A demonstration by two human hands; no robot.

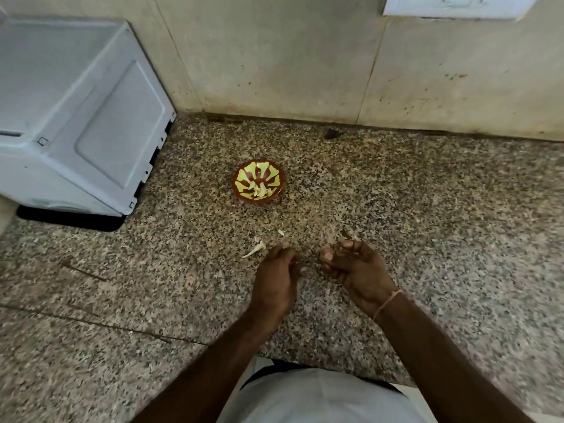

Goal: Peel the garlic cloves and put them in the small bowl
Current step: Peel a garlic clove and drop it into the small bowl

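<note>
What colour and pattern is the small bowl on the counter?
The small bowl is reddish-brown with yellow-green petal-like shapes radiating inside, seen in the head view.

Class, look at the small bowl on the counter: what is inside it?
Inside the small bowl lie a few pale peeled garlic cloves, piled toward its near side. Anything beneath that pile is hidden; the exact count is unclear.

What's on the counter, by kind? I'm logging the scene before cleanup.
Small bowl, pale pieces inside: 1
Pale peel scraps on the granite: 2
White appliance: 1
Hands, left hand and right hand: 2
Total: 6
</note>
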